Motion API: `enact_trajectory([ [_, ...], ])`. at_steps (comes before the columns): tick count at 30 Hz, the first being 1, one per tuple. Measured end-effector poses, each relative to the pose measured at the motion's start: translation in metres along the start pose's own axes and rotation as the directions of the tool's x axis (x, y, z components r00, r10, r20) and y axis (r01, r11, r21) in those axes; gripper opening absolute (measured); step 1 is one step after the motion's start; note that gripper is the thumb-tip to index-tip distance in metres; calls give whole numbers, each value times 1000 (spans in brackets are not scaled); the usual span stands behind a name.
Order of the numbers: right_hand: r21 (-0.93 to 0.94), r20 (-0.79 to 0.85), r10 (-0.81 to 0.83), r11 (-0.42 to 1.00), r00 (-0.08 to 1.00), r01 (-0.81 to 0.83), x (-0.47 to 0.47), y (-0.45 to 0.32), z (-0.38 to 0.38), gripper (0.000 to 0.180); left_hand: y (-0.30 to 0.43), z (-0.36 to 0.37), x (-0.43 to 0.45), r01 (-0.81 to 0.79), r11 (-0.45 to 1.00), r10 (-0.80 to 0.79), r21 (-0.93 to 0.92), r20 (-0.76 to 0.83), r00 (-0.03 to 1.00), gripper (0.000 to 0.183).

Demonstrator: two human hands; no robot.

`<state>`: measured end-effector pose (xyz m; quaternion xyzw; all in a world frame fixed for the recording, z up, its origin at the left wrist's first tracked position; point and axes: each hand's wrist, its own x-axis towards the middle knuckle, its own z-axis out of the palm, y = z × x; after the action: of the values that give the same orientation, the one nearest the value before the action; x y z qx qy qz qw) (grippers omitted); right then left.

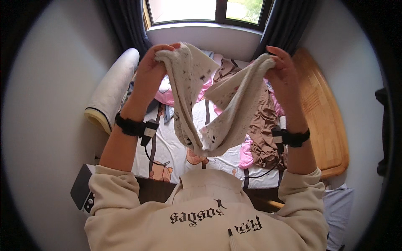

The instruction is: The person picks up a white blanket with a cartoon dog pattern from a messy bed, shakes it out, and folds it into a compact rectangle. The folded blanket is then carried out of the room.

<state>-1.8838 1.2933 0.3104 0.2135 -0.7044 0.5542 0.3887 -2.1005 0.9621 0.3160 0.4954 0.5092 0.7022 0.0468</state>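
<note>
A cream fleece cloth (220,135) with small dark prints, perhaps a garment, hangs in a slack V between my raised hands. My left hand (157,61) pinches one upper end of it. The opposite end is gripped by my right hand (281,67), whose index finger sticks up. Below the cloth lies a bed (163,141) covered with a white sheet that has dark stripes and cartoon animals. Brown crumpled fabric (263,135) and pink printed fabric (246,155) are spread on its right side, partly hidden by the cloth.
A rolled foam mattress (114,88) leans at the left wall. On the right stands a wooden headboard-like panel (320,125). A window (204,12) with dark curtains (285,25) is ahead. A black-and-white box (83,188) sits at lower left, grey cloth (337,213) at lower right.
</note>
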Motion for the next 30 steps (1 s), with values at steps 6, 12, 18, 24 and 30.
enact_trajectory([
  [6, -193, 155, 212, 964, 965, -181, 24, -7, 39, 30, 1, 48, 16, -20, 997, 10, 74, 133, 991, 31],
  [12, -161, 289, 224, 970, 931, -183, 21, -12, 71, 28, 13, 60, -3, -4, 976, -55, 220, 261, 964, 24],
  [18, -155, 350, 264, 963, 899, -222, 20, -11, 78, 27, 12, 60, -9, -1, 987, -53, 162, 334, 941, 24],
  [24, -285, 396, 39, 955, 917, 82, 21, -11, 83, 30, 11, 54, -11, 138, 987, -159, 78, 456, 876, 55],
  [30, -217, 477, 188, 972, 859, -92, 17, -16, 89, 29, -3, 51, -8, 186, 979, -204, 84, 387, 899, 84],
])
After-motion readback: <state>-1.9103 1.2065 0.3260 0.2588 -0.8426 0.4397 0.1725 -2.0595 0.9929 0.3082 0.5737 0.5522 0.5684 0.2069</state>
